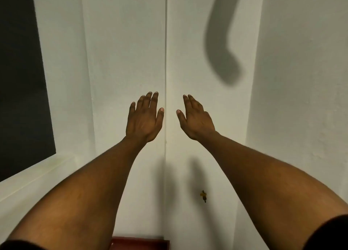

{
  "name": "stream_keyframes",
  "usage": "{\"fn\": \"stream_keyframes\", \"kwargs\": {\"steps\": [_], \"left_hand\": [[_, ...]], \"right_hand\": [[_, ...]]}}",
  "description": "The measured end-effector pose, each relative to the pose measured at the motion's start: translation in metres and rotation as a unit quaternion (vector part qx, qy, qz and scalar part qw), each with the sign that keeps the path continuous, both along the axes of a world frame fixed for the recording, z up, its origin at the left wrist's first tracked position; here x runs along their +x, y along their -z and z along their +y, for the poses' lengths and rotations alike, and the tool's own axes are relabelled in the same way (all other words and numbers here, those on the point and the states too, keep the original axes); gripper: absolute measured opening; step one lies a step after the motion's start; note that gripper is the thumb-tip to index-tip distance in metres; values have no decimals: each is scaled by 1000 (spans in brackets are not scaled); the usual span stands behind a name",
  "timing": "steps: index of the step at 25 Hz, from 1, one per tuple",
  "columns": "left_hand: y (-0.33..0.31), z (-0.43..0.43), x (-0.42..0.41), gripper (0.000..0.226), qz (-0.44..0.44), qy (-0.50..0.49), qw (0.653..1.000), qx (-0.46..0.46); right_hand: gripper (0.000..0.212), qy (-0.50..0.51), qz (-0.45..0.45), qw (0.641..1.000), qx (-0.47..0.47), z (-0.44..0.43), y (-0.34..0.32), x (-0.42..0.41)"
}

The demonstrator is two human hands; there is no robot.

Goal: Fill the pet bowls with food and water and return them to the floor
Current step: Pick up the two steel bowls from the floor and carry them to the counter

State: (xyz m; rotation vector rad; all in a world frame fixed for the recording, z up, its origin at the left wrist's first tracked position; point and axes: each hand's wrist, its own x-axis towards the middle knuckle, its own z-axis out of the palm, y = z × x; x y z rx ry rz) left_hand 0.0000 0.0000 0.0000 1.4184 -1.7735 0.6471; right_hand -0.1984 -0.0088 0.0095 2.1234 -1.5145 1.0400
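No pet bowl, food or water shows in the head view. My left hand (pixel 144 118) is stretched forward, palm away from me, fingers apart, holding nothing. My right hand (pixel 195 120) is held out beside it, also flat with fingers apart and holding nothing. Both hands hover in front of a white wall corner (pixel 166 61), one on each side of its vertical seam. Whether they touch the wall is unclear.
White wall panels fill the view. A dark panel (pixel 20 80) stands at the left above a white ledge (pixel 37 172). A grey curved shadow (pixel 220 48) falls at upper right. A small yellow-dark speck (pixel 203 195) sits low on the wall. A red edge (pixel 139 243) shows at the bottom.
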Motion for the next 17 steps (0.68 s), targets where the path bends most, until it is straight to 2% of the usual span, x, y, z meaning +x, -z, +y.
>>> {"fn": "stream_keyframes", "kwargs": {"steps": [4, 6, 12, 17], "left_hand": [[14, 2, 24, 59, 45, -38, 998, 6], [28, 8, 43, 54, 49, -59, 997, 27], [95, 44, 101, 51, 57, -151, 981, 112], [172, 100, 172, 53, 95, -256, 946, 176]], "right_hand": [[68, -56, -61, 994, 71, -8, 5, 16], [68, -79, -75, 991, 77, -13, 17, 32], [65, -163, -34, 975, 151, -22, 89, 96], [65, -253, 10, 940, 230, -8, 163, 189]]}}
